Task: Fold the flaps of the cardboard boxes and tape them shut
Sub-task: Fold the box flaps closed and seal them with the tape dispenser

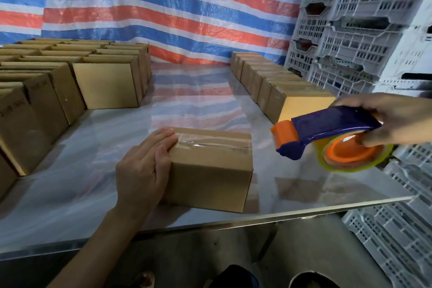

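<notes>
head-worn camera looks forward and down, close over the steel table (70, 170), toward the striped tarp (163, 7).

right hand (397, 121) cut off at edge, box print (14, 110) unreadable

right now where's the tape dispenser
Head view, right side: the right hand grips the tape dispenser in the air, just right of the taped box the left hand rests on.

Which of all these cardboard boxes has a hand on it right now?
The lone box at the table's middle, tape along its top; the left hand rests on its end. The left rows and right row are untouched.
</notes>
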